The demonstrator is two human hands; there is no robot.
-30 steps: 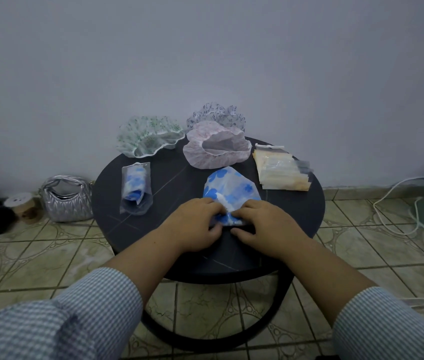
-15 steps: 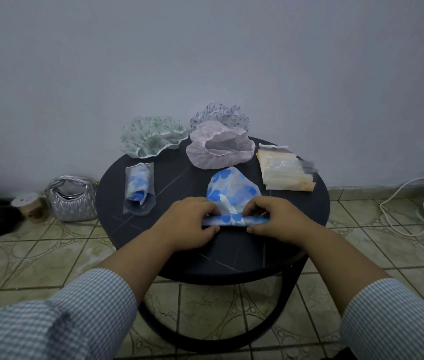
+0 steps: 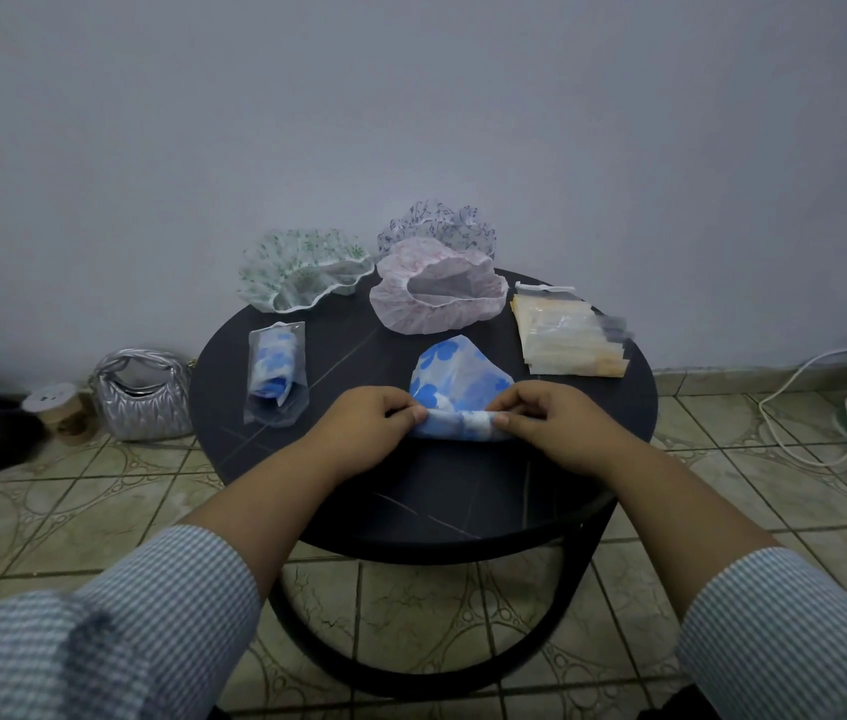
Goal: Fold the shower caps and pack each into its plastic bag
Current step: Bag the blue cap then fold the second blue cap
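A blue-flowered shower cap (image 3: 455, 379) lies flattened on the round black table (image 3: 411, 491), its near edge rolled into a narrow band. My left hand (image 3: 367, 426) pinches the left end of that roll and my right hand (image 3: 548, 420) pinches the right end. A second blue-flowered cap sits packed in a clear plastic bag (image 3: 276, 374) at the table's left. A stack of empty plastic bags (image 3: 567, 337) lies at the right. Three unfolded caps wait at the back: green-patterned (image 3: 302, 267), pink (image 3: 437, 293) and purple-patterned (image 3: 437, 223).
A grey wall stands right behind the table. On the tiled floor at the left are a silver quilted handbag (image 3: 143, 394) and a tape roll (image 3: 60, 410). A white cable (image 3: 806, 407) loops on the floor at the right.
My hands have moved apart along the cap's near edge and rolled it away from me into a tighter band. The view has shifted slightly.
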